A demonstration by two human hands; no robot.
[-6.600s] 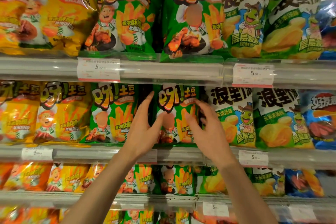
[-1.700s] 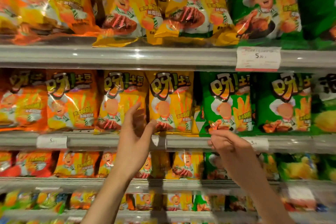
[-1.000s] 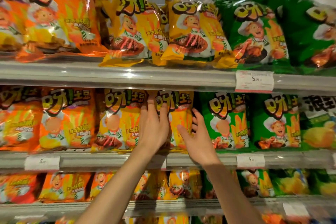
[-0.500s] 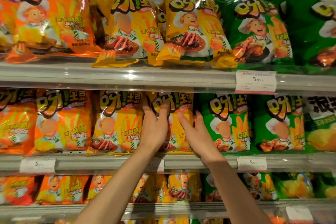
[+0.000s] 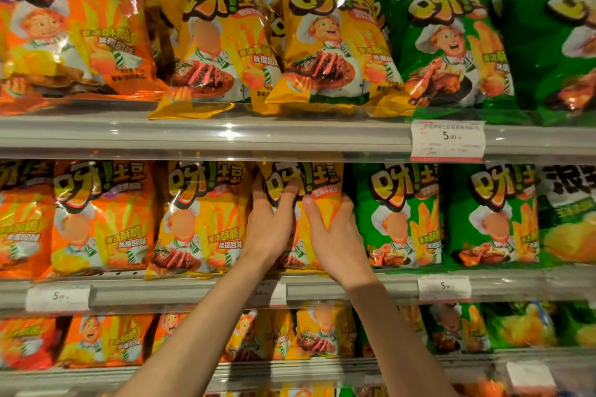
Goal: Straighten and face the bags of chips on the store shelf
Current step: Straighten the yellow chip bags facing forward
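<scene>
Fingers of both hands, left hand (image 5: 269,229) and right hand (image 5: 335,235), now curl round the yellow chip bag (image 5: 317,184) on the middle shelf (image 5: 193,290); half a second ago I only reached. Bag gripped, tilted; straightening I judge underway.

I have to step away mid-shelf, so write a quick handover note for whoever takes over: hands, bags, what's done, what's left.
Left hand: holds the left edge of the yellow bag on the middle shelf.
Right hand: holds its right side.
The bag stands between another yellow bag and a green bag, leaning a little.
Done: its neighbours face front.
Left: square this bag up, let go, and probably tidy the tilted bags on the top shelf.
</scene>
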